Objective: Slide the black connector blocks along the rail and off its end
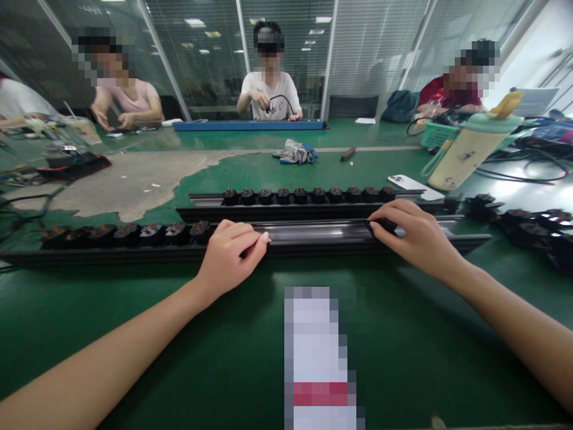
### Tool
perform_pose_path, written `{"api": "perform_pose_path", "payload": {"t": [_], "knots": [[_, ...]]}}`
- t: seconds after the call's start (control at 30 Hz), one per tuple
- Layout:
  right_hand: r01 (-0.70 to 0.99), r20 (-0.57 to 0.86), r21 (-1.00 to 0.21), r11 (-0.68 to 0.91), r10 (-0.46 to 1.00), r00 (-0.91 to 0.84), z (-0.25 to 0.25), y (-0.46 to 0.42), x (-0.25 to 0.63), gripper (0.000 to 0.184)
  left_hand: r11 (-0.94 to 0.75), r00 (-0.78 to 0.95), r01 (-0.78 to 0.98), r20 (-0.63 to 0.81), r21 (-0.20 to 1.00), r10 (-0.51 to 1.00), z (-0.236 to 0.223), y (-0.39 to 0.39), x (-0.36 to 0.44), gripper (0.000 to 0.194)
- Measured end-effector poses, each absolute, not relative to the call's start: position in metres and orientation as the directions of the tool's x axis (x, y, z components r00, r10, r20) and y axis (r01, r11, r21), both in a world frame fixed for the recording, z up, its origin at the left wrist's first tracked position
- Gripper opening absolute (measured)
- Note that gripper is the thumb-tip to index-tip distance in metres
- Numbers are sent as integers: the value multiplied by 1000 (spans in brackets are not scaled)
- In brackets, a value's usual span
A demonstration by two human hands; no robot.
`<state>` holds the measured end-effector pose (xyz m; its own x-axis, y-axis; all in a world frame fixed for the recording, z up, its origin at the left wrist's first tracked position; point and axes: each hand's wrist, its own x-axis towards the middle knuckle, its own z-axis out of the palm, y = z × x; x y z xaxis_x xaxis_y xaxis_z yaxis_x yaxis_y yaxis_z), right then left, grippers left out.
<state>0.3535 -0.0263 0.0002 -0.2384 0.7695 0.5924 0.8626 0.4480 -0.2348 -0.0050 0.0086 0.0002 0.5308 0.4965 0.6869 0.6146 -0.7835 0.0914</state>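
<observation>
module [387,226], black, at rail [313,232], pinched by right hand [414,236]; left hand [230,254] curled over rail, grip unclear. judged light, stiff, slightly slippery; side walls likely best hold.

An assembly workshop, by the look of it: a long green desk [201,358] carries black rails [313,249] lined with modules [283,196], and people [283,88] sit around it at 10, 12 and 2 o'clock. Glass panels [210,71] with blinds [367,54], spanning 11 to 1 o'clock behind them, add an office-like shell.
</observation>
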Motion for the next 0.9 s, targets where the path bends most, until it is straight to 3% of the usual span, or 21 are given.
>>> {"api": "perform_pose_path", "payload": {"t": [0.63, 0.73, 0.9], "knots": [[904, 583, -197, 378, 787, -202, -3, -18, 374, 20, -787, 537, 612, 689, 79, 487, 1, 8, -5, 34], [942, 559, -134, 308, 808, -184, -4, -17, 379, 21, -782, 534, 617, 682, 89, 499, 1, 8, -5, 34], [986, 552, 15, 167, 821, -148, -4, -15, 388, 43, -779, 529, 619, 679, 102, 509, 2, 7, -4, 34]]}}
